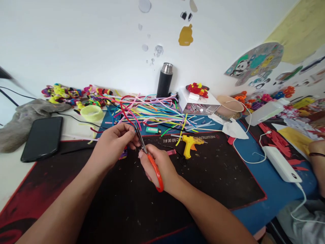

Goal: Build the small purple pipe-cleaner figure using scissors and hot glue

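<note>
My right hand (162, 166) is wrapped round the orange handles of a pair of scissors (155, 171), whose blades point up and away from me. Close beside the blades, the fingers of my left hand (116, 140) are pinched together. Whatever they hold is too small or hidden to make out. Partly covered by the left hand, a small purple item (123, 154) lies on the black mat (203, 183). Past the blade tips spreads a heap of coloured pipe cleaners (149, 110).
A yellow glue gun (190, 145) lies right of my hands. Behind are a black thermos (165, 81) and a white box (185, 101). At left are a phone (42, 139) and a tape roll (91, 113). A white power bank (281, 164) lies near another person's arm (317, 149).
</note>
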`<state>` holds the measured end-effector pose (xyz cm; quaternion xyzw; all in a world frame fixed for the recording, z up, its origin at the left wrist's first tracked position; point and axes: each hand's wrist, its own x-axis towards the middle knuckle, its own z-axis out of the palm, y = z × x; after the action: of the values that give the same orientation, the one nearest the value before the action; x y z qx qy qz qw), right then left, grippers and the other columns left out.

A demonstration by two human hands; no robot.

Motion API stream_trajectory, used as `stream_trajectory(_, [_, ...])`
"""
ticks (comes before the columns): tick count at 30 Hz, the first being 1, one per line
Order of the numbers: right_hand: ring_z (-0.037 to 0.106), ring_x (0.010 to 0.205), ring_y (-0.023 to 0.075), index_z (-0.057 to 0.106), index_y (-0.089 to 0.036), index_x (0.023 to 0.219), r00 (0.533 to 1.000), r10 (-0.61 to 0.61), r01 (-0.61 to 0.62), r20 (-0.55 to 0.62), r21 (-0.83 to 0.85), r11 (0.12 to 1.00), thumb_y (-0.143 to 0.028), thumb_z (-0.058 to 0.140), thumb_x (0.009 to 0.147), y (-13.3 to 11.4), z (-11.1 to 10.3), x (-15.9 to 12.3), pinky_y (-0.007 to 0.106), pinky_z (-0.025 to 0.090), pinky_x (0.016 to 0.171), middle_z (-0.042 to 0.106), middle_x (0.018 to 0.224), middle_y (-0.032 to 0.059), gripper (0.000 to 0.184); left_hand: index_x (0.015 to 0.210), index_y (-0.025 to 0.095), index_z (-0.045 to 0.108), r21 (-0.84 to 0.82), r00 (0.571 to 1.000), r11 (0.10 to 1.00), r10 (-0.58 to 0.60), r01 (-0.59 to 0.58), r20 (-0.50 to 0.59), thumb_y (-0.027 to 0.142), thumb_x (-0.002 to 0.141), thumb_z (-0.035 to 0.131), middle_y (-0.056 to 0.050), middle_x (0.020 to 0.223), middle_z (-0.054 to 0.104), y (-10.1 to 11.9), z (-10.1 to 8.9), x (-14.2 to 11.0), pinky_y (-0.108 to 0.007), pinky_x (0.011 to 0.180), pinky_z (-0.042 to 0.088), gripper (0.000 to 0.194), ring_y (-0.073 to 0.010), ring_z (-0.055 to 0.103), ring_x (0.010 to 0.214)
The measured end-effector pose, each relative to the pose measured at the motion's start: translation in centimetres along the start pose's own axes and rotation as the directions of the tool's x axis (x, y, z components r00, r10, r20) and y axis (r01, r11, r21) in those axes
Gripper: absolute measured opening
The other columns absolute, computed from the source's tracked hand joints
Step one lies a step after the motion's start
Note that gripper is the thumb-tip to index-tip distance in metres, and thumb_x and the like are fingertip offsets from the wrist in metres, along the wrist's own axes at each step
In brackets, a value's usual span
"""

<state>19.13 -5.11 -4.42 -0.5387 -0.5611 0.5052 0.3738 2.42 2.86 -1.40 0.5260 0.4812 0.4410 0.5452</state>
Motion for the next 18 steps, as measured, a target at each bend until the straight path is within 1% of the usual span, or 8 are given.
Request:
stream_trajectory(4, [0.046, 0.045, 0.0126, 0.057, -0.026, 0.091, 1.000, -0.006, 0.006, -0.016, -0.013, 1.000, -0.045, 0.064, 0.104, -0.19, 0.03, -0.03, 0.025, 0.032, 0.047, 0.046, 0.054, -0.0087, 0.024, 0.078, 0.021, 0.072, 0.012, 1.000, 1.000, -0.001, 0.001, 0.006, 0.039, 0.080, 0.083, -0.005, 0.069, 0.079, -0.01, 0.01, 0.07, -0.029, 0.058, 0.060, 0.022, -0.0197, 0.072, 0.060])
stream_trajectory(9, [0.046, 0.046, 0.0127, 0.051, -0.026, 0.082, 0.999, -0.029, 0.028, -0.035, -0.034, 0.999, -0.043, 0.061, 0.105, -0.37, 0.05, -0.09, 0.026, 0.034, 0.049, 0.046, 0.055, -0.0078, 0.030, 0.078, 0.021, 0.072, 0.013, 1.000, 1.000, -0.012, 0.012, 0.012, 0.039, 0.080, 0.083, -0.005, 0.071, 0.080, -0.14, -0.08, 0.14, -0.030, 0.060, 0.061, 0.021, -0.0199, 0.073, 0.061])
stream_trajectory(14, [0.046, 0.044, 0.0128, 0.056, -0.026, 0.086, 0.999, -0.023, 0.023, -0.042, 0.002, 1.000, -0.042, 0.064, 0.103, -0.15, 0.10, 0.00, 0.026, 0.034, 0.048, 0.045, 0.055, -0.0088, 0.025, 0.078, 0.021, 0.072, -0.012, 1.000, 1.000, -0.028, 0.028, -0.002, 0.037, 0.079, 0.083, -0.005, 0.072, 0.081, -0.26, -0.29, 0.16, -0.030, 0.061, 0.061, 0.020, -0.0196, 0.074, 0.062])
stream_trajectory(18, [0.048, 0.042, 0.0121, 0.060, -0.025, 0.090, 1.000, -0.003, 0.003, -0.020, 0.036, 0.999, -0.042, 0.068, 0.102, 0.32, 0.03, 0.22, 0.024, 0.034, 0.045, 0.047, 0.055, -0.0094, 0.022, 0.078, 0.021, 0.072, -0.026, 0.999, 0.999, -0.037, 0.036, -0.002, 0.036, 0.079, 0.084, -0.005, 0.074, 0.081, -0.21, -0.37, 0.14, -0.030, 0.062, 0.061, 0.019, -0.0195, 0.074, 0.064])
